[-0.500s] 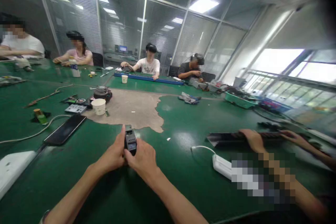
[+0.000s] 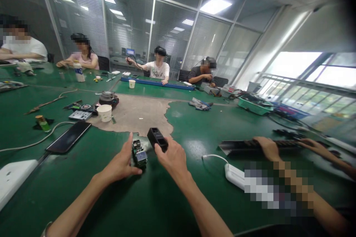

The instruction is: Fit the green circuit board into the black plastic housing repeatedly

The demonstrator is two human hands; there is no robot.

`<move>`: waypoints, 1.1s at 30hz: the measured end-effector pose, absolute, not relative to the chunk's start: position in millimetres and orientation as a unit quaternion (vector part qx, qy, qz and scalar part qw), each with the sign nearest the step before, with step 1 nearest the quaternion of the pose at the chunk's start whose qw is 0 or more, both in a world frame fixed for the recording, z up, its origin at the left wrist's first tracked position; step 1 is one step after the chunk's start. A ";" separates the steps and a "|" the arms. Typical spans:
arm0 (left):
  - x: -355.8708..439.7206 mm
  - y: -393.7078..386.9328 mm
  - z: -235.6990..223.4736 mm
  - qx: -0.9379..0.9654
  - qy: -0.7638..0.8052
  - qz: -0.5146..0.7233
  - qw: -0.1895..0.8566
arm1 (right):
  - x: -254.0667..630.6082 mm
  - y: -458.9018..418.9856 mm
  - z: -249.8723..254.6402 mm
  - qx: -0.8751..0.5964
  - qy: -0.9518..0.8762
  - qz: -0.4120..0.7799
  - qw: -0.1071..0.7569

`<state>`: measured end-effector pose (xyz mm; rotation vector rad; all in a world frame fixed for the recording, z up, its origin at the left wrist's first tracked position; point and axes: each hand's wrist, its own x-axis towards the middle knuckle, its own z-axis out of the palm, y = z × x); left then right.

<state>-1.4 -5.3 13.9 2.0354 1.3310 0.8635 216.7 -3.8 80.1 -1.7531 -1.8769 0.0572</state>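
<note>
A black rectangular plastic housing (image 2: 156, 137) with openings in its top is gripped in my right hand (image 2: 172, 157), thumb on the near side. To its left stands the uncovered inside of the small device, a circuit module (image 2: 139, 153) with a little display screen and green board. My left hand (image 2: 122, 163) is beside this module, thumb and index finger spread apart around its left and near sides. Whether the left fingers touch it I cannot tell. Both hands are over the green table (image 2: 111, 200).
A black phone (image 2: 69, 137), a paper cup (image 2: 105, 112) and electronic parts (image 2: 80, 114) lie to the left. On the right, another person's hands (image 2: 268, 148) touch a long black part (image 2: 236, 147) near a white power strip (image 2: 235, 176). Other people sit across the table.
The black housing has come off the device and moved right in my right hand. The inner module now shows beside my left hand, whose thumb has spread out.
</note>
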 end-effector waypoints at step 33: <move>6.1 -0.5 17.1 0.752 0.544 0.265 0.261 | 242.5 -12.8 26.6 -0.596 -0.723 0.074 0.341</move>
